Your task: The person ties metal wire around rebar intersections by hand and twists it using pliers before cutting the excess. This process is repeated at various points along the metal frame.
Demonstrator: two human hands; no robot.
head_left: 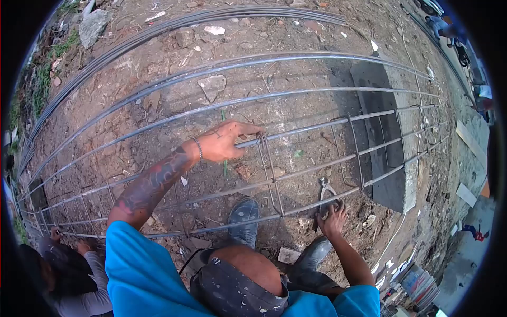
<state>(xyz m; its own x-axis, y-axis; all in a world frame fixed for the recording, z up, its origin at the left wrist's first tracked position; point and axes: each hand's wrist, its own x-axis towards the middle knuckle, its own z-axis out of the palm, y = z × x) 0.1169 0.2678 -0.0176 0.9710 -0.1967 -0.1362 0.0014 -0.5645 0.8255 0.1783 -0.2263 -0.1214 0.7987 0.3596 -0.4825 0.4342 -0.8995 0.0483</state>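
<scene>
The left grip (pixel 224 141) is closed on the cage's upper rod (pixel 301 130), the thumb below it and the other fingers over it, and the fingertips reach a corner of the nearest stirrup (pixel 269 158). A bracelet (pixel 197 148) circles that wrist.

The right grip (pixel 332 219) is clenched on the handles of the pincers (pixel 324 184), low and to the right. The pincers' head points away from the body; in this view they cross the cage's lowest rod, but I cannot tell whether they touch it.

The cage (pixel 362 186) runs from side to side in front of the person, with at least 3 long rods joined by stirrups. Its right part passes over a dark slab (pixel 376 79) with a pale edge. Beyond the cage, more loose rods (pixel 288 94) lie along the same line, and a bundle (pixel 211 12) curves along the far ground. The soil (pixel 303 227) is littered with stones and scraps.

2 boots (pixel 244 217) stand on the near side, with a brick piece (pixel 289 255) between them. At lower left, a co-worker in a grey sleeve (pixel 97 277) is beside the cage's left end. A large stone (pixel 94 27) sits at upper left.
</scene>
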